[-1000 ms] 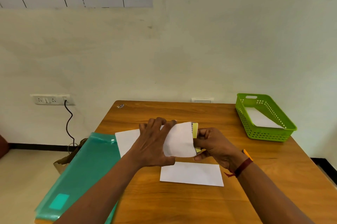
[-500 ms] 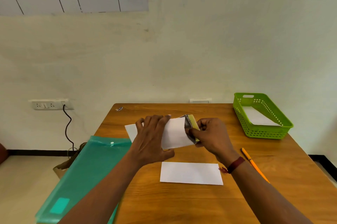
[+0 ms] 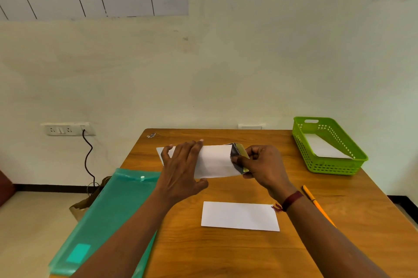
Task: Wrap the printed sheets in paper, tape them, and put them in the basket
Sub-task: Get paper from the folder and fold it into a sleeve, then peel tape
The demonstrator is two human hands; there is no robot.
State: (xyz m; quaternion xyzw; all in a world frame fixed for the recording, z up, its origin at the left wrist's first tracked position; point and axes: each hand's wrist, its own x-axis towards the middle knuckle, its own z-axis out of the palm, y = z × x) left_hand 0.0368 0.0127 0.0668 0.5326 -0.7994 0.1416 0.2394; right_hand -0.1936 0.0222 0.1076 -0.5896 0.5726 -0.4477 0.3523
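Left hand (image 3: 181, 169) is laid flat on the white wrapping paper (image 3: 214, 160), with its fingers (image 3: 192, 149) straight and spread. The paper is pressed to the counter (image 3: 226, 255), judged to stop the fold springing open.

Right hand (image 3: 262, 164): fingers (image 3: 237, 160) are curled and pinched on the end of the printed sheets (image 3: 237, 153). That end sticks out of the wrap on the side facing the green basket (image 3: 339, 165). Whether it is being tucked in or squared cannot be told.

The bundle lies well apart from the basket and is not yet taped.

Hidden or unclear:
- The print is too small to read.
- No tape is seen.
- A white item (image 3: 323, 149) lies inside the basket; whether it is a wrapped packet cannot be told.
- The pencil (image 3: 316, 203), on the person's side of the basket, is partly covered by the right forearm.
- The teal folder (image 3: 108, 210), beyond the bundle from the basket, is crossed by the left forearm.
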